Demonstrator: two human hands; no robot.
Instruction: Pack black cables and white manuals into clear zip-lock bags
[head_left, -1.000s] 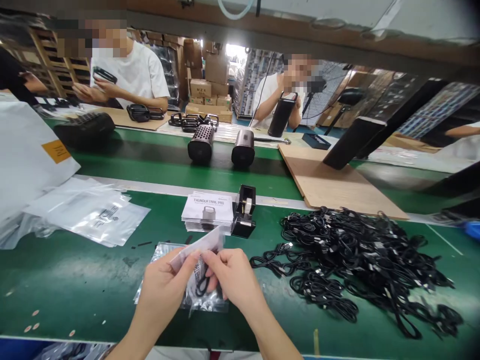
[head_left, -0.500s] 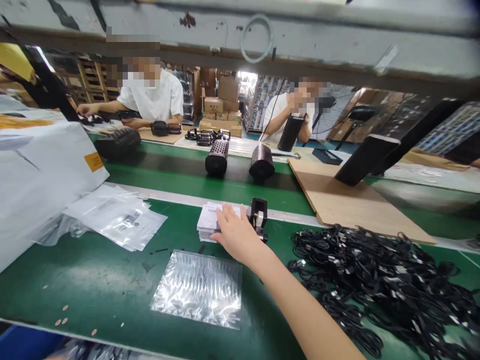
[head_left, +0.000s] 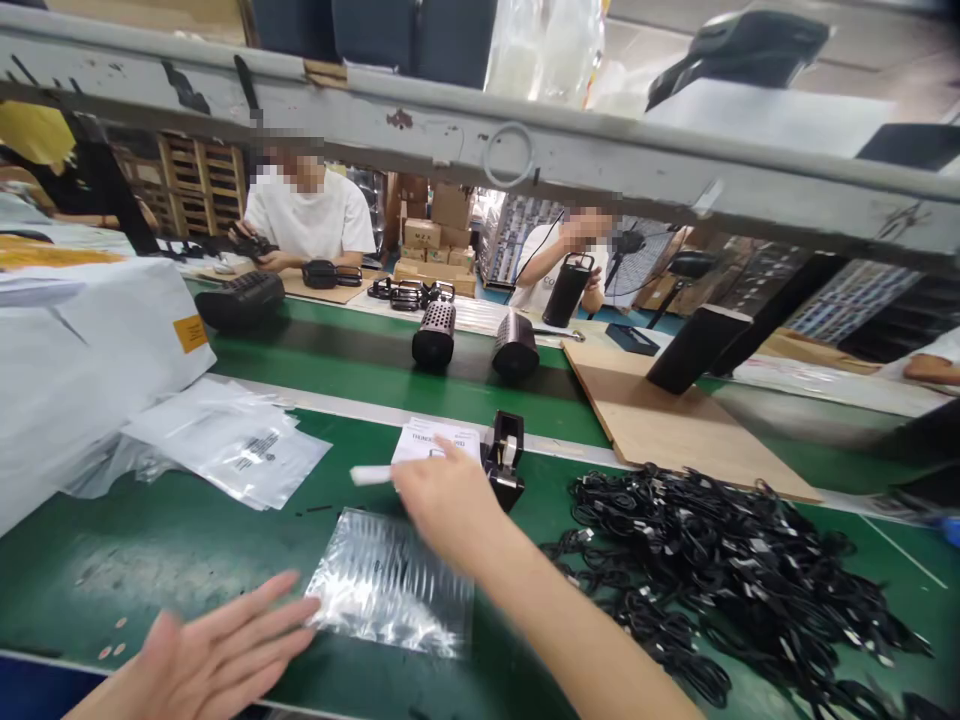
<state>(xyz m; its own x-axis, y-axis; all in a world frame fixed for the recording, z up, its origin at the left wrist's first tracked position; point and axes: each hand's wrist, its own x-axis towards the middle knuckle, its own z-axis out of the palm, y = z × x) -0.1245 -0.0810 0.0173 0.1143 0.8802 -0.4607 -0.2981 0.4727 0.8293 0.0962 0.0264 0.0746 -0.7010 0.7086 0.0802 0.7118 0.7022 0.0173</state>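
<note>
Pale, fairly bright light seems to fall from overhead in here, glaring in broken streaks off the clear bag [head_left: 390, 585] and leaving a whitish sheen on the green tabletop [head_left: 120, 570]. The belt [head_left: 345, 350] darkens in shadow further back. The right grip [head_left: 450, 510] and its white slip [head_left: 371, 475] look blurred. Toward the edges shapes stretch, and the top right corner dims.

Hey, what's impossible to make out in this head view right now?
All in the head view:
Booklet stack: title partly covered by the right hand.
White item in that hand: motion blur hides details.
Clear bag: glare and blur obscure any print.
Left hand: forearm cut off by bottom edge.
Cable pile: overlapping loops hide those beneath.
</note>
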